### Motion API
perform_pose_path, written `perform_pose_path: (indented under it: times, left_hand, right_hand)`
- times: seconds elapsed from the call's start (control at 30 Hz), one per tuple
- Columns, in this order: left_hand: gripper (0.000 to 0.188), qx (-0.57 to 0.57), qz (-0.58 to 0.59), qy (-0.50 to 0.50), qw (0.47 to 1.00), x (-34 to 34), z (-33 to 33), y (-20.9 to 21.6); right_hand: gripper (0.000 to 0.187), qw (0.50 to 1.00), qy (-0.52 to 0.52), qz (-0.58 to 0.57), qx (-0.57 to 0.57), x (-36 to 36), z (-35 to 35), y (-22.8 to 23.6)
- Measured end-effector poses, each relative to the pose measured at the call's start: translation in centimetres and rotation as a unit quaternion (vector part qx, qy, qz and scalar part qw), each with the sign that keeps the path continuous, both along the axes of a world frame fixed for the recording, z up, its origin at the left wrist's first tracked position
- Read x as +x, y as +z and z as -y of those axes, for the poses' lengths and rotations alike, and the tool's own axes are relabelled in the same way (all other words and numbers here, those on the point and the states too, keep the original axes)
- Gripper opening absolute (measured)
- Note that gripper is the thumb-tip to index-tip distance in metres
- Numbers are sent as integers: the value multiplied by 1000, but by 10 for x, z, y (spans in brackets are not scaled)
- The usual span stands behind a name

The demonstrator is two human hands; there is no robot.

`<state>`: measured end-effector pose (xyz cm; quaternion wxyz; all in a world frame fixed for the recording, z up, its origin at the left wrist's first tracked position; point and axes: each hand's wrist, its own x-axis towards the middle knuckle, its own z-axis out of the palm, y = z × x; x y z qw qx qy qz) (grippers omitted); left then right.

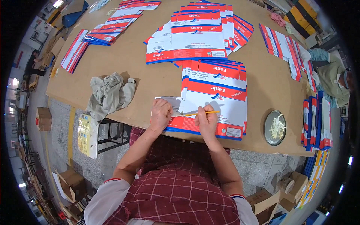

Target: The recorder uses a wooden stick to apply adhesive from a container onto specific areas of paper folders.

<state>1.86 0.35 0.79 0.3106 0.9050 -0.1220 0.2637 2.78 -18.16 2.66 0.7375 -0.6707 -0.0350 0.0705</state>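
Observation:
A pile of flat printed cartons [225,103], red, white and blue, lies at the near table edge in front of me. My left hand [160,113] is closed over the left end of the top carton; what its fingers hold, a whitish bit beside the thumb, is not clear. In a pinch, my right hand [207,122] grips a thin yellow stick [212,112] low over the carton's face. Its left end points toward my left hand, and that tip is too small to make out.
A round metal bowl [267,129] with pale flakes or paste stands right of the pile. A crumpled grey-green cloth [112,92] lies left. More flat cartons [195,41] are heaped farther back, with further stacks [285,48] at right. A person [333,80] is at the right side.

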Motion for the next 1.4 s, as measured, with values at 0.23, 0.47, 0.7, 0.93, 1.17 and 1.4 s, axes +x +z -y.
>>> perform_pose_path:
  times: [0.23,0.47,0.7,0.93,1.17,1.4]
  left_hand:
    - [15,-1,-5,3,1000,-1,-1,1]
    - [16,-1,-12,3,1000,-2,0,2]
    - [16,-3,-6,4,1000,-1,1,2]
    - [17,-5,-11,4,1000,-1,0,0]
    - [16,-10,-13,-4,1000,0,0,2]
    - [17,-3,-10,0,1000,-1,0,0]
  right_hand:
    - [26,1000,4,5,-7,2,0,-3]
    - [28,998,-55,-18,23,5,-2,1]
    - [29,999,-38,-18,15,4,-5,2]
    - [28,998,14,-52,18,7,1,2]
    - [28,995,-34,-52,82,8,-5,-4]
    - [22,991,22,-96,90,12,7,2]
